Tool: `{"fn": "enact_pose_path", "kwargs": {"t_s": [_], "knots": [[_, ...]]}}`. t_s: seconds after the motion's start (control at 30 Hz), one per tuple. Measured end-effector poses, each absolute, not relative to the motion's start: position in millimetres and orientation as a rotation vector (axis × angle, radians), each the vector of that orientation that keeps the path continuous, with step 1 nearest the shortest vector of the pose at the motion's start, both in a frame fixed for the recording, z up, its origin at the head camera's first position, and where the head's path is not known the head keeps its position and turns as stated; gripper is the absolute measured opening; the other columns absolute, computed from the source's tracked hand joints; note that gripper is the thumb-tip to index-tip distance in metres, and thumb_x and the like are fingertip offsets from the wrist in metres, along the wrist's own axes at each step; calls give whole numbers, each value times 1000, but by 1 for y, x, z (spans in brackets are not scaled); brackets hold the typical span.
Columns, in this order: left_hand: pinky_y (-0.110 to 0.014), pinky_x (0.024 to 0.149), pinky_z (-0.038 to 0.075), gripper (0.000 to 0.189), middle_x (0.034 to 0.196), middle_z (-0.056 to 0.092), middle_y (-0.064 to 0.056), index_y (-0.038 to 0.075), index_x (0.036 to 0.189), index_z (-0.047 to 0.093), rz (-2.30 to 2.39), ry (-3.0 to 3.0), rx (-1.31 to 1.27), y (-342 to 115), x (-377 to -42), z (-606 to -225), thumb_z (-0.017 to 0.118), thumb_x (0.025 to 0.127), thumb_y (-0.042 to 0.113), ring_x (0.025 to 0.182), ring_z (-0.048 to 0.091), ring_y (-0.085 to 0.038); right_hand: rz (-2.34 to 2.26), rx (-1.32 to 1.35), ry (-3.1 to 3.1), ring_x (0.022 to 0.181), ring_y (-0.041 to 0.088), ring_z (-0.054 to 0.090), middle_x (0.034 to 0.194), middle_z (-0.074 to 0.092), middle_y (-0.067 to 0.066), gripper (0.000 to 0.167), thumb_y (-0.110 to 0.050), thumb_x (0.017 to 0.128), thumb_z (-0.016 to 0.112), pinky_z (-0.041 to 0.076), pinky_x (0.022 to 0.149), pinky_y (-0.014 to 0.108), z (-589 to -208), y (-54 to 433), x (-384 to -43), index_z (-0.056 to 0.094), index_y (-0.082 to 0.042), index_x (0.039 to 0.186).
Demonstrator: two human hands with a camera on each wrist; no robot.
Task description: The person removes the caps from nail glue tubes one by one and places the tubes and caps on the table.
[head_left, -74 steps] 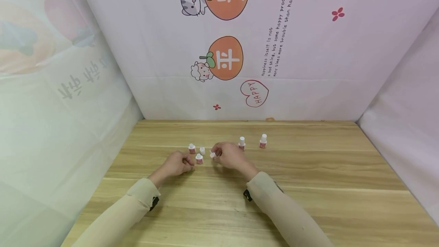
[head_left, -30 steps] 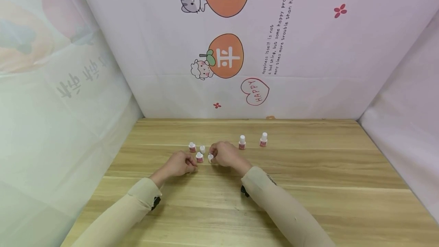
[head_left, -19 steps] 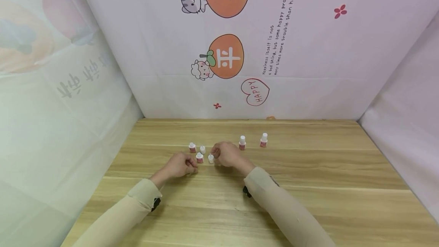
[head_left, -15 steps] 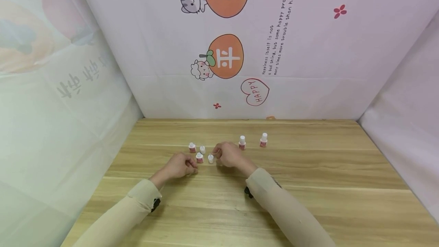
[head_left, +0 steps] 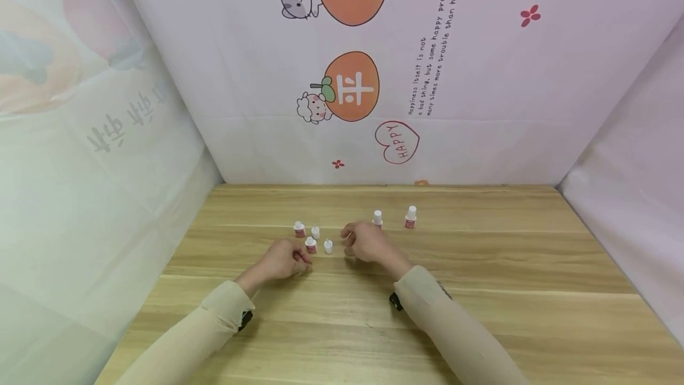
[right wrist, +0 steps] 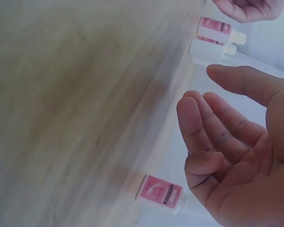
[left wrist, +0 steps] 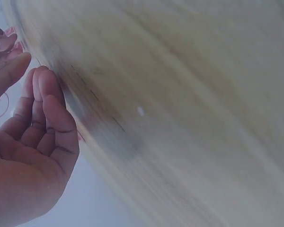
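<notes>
Two small white bottles with pink labels, the rear one and the front one, stand uncapped on the table. Two white caps sit to their right: a rear cap and a front cap, both with the hollow end up. My right hand is just right of the front cap, apart from it; in the right wrist view its thumb and fingers are spread with nothing between them. My left hand rests beside the front bottle, fingers loosely bent and holding nothing, as the left wrist view also shows.
Two capped bottles stand farther right: one partly hidden behind my right hand, another beyond it. The wooden table ends at a printed white cloth at the back, with cloth along both sides too.
My right hand has set the front cap down on the table, let go and drawn away to the right. My left hand has shifted only slightly right.
</notes>
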State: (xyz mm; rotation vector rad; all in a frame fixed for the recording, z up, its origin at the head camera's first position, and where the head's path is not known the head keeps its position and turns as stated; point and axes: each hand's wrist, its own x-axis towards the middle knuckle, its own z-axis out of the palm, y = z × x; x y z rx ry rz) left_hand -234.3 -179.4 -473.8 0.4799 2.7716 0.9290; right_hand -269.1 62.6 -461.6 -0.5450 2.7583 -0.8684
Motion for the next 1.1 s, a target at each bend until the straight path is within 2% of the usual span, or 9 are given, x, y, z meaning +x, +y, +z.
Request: {"fn": "enact_pose_path", "kwargs": {"t_s": [0.4, 0.67, 0.83, 1.1], "knots": [[-21, 61, 48, 6, 74, 70, 1, 9, 83, 72, 946, 2723, 525, -171, -229, -469, 79, 82, 9, 65, 58, -5, -867, -541, 2791, 88, 15, 68, 94, 74, -1, 29, -15, 85, 78, 54, 88, 39, -452, 77, -264, 71, -11, 113], [-21, 61, 47, 6, 71, 68, 5, 10, 81, 72, 950, 2722, 597, -167, -227, -471, 78, 81, 9, 63, 57, -3, -874, -515, 2801, 92, 18, 67, 95, 74, -1, 27, -15, 86, 77, 52, 93, 42, -450, 85, -261, 71, -11, 113], [-20, 59, 46, 6, 73, 70, 3, 10, 83, 73, 935, 2700, 576, -161, -225, -467, 78, 83, 9, 63, 57, -5, -880, -516, 2814, 91, 17, 68, 93, 74, -2, 26, -15, 86, 77, 52, 92, 42, -452, 91, -262, 71, -10, 111], [-19, 60, 46, 6, 73, 69, 6, 14, 83, 73, 909, 2715, 563, -154, -227, -471, 79, 82, 12, 64, 57, -3, -866, -524, 2837, 90, 16, 67, 94, 74, -1, 27, -15, 86, 77, 53, 88, 40, -449, 98, -263, 71, -10, 112]]}}
